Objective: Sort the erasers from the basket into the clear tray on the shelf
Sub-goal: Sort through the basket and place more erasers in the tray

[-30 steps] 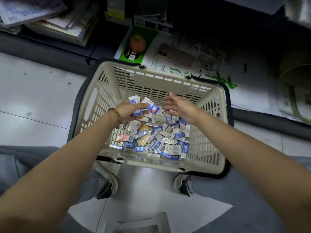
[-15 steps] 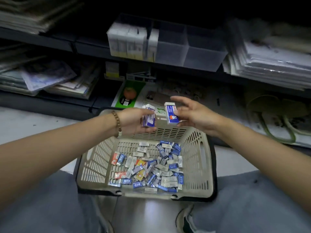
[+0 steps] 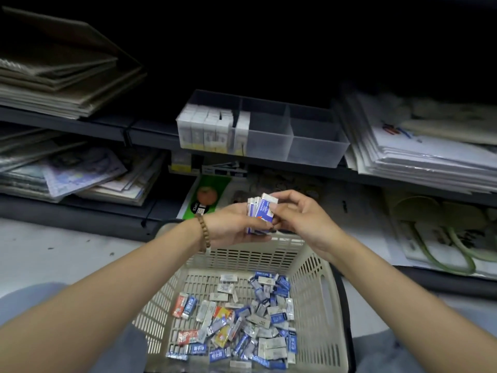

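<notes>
Erasers (image 3: 259,214) — small stack gripped in left hand (image 3: 231,228), top one pinched by right hand (image 3: 298,219), above basket (image 3: 320,292) holding many more — clear tray (image 3: 309,146) on shelf (image 3: 150,133) beyond, left compartment stocked.

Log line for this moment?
left hand: holds eraser stack | right hand: pinches same stack | clear tray: partly filled | basket: holds loose erasers

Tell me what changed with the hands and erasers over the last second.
Both hands rose out of the basket holding erasers, then met above its far rim: the right hand now holds its blue-and-white eraser against the stack gripped by the left hand. The loose erasers and the clear tray stayed put.
</notes>
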`<state>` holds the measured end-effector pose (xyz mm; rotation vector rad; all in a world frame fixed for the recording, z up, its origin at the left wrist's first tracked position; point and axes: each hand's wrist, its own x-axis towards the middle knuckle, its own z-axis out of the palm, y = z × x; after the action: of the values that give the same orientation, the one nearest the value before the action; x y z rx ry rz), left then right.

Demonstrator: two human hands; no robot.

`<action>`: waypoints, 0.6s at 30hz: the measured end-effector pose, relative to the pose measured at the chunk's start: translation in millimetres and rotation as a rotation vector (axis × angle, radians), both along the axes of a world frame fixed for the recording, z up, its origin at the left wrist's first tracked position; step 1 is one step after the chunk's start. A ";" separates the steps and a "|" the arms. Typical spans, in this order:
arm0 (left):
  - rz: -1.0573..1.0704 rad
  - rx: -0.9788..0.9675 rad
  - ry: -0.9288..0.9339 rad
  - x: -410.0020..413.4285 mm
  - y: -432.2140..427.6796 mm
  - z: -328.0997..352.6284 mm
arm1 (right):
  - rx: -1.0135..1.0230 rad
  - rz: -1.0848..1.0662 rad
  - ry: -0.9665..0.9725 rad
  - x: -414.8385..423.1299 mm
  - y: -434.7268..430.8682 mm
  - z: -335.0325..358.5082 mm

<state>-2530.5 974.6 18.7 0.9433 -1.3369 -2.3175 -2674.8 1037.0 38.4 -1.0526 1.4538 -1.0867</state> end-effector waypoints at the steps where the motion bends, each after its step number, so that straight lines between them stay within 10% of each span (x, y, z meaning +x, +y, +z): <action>1: -0.006 -0.030 -0.015 0.5 -0.3 0.1 | -0.009 0.003 0.012 0.8 -1.1 -0.7; 18: 0.299 -0.620 -0.129 19.1 -13.5 17.9 | -0.083 0.040 -0.168 2.7 -12.4 14.8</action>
<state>-2511.4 961.1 36.6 0.9979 -1.6837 -1.5000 -2672.0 1024.6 53.2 -1.0184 1.2582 -1.1856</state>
